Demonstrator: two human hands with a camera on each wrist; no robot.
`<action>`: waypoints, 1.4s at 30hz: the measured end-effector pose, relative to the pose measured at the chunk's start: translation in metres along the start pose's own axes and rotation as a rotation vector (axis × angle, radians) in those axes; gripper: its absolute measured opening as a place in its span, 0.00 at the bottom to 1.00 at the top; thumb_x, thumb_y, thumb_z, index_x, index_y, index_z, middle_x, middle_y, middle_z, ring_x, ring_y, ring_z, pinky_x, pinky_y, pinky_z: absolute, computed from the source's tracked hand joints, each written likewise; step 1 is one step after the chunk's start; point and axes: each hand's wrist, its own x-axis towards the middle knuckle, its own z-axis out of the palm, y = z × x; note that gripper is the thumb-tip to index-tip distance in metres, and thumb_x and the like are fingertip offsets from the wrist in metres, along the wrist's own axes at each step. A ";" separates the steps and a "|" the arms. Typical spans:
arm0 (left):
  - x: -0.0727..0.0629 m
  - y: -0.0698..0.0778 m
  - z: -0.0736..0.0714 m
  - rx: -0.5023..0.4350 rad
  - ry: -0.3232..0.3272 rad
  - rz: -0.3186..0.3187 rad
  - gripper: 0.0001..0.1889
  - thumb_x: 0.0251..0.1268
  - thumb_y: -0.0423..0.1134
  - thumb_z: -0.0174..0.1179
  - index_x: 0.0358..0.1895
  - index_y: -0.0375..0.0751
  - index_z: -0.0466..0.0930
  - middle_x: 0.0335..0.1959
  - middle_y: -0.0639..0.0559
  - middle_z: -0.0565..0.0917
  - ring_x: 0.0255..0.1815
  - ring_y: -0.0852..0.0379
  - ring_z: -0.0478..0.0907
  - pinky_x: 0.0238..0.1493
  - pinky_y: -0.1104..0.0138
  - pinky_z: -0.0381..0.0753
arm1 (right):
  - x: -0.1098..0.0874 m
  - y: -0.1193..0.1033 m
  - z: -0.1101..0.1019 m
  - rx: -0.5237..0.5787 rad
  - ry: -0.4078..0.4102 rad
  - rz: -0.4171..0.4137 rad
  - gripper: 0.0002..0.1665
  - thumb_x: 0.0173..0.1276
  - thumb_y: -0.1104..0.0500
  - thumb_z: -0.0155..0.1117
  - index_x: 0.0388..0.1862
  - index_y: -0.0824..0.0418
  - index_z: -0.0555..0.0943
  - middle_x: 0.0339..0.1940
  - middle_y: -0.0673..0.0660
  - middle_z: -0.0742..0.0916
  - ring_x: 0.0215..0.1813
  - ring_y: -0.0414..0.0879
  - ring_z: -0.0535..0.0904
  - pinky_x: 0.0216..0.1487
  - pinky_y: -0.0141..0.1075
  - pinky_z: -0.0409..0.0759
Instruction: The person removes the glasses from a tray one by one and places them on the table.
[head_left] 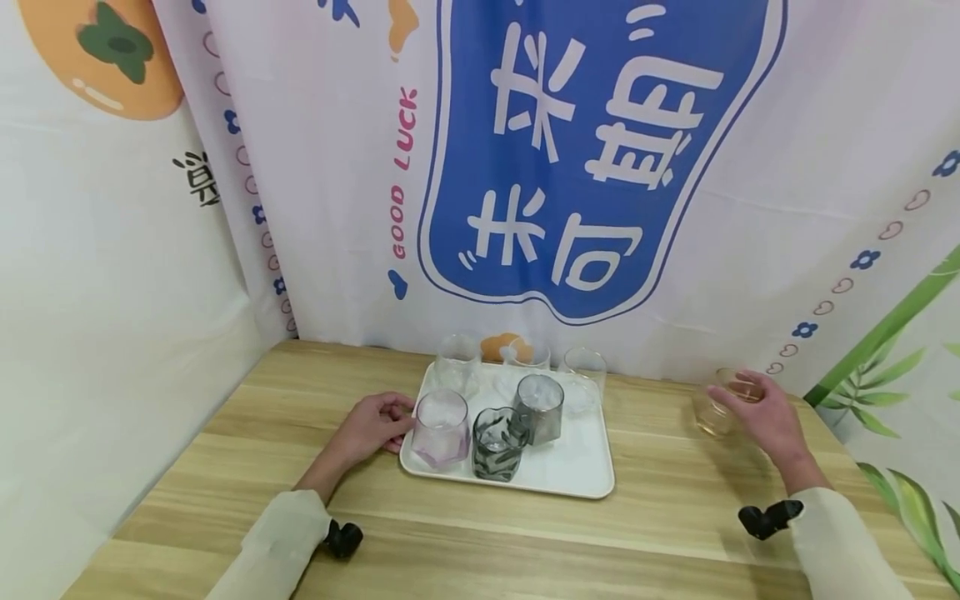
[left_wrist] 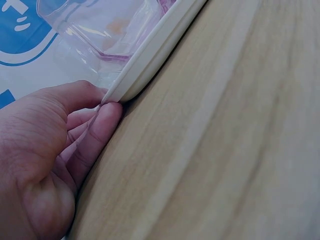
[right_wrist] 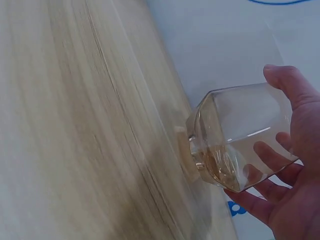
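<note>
My left hand (head_left: 378, 423) pinches the left rim of a white tray (head_left: 570, 475), thumb on top and a finger beneath in the left wrist view. Nearest to it on the tray stands a pinkish-purple glass (head_left: 440, 433). Beside that are a dark grey streaked glass (head_left: 498, 454) and a smoky grey glass (head_left: 540, 412). Three clear glasses stand along the back, among them a left one (head_left: 458, 367) and a right one (head_left: 585, 375). Away to the right, my right hand (head_left: 761, 412) grips a pale amber glass (right_wrist: 250, 130), fingers around its side and its base close over the table.
The wood-grain table (head_left: 660, 517) runs up to a printed cloth backdrop (head_left: 337, 208) right behind the tray's back glasses. A white cloth wall (head_left: 112, 333) borders the left side, and leaf-printed cloth (head_left: 900, 450) borders the right.
</note>
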 end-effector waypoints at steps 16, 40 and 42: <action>-0.002 0.000 0.000 0.007 0.001 -0.007 0.17 0.70 0.30 0.67 0.57 0.25 0.79 0.34 0.44 0.83 0.25 0.54 0.82 0.25 0.63 0.88 | 0.005 0.021 -0.011 0.044 0.134 0.131 0.61 0.70 0.33 0.66 0.81 0.72 0.51 0.74 0.79 0.66 0.70 0.75 0.64 0.59 0.64 0.74; -0.002 0.001 0.001 0.014 0.013 -0.004 0.16 0.70 0.30 0.67 0.56 0.26 0.79 0.34 0.44 0.83 0.25 0.55 0.82 0.25 0.64 0.88 | 0.007 0.020 -0.016 0.007 0.072 0.139 0.65 0.72 0.32 0.62 0.82 0.73 0.41 0.76 0.83 0.55 0.73 0.81 0.54 0.65 0.74 0.63; -0.001 0.001 0.001 0.016 0.015 -0.002 0.15 0.69 0.30 0.67 0.55 0.26 0.79 0.34 0.44 0.82 0.25 0.55 0.82 0.25 0.63 0.88 | 0.007 0.018 -0.017 0.006 0.084 0.123 0.65 0.72 0.33 0.63 0.82 0.73 0.41 0.77 0.83 0.51 0.74 0.82 0.51 0.67 0.75 0.60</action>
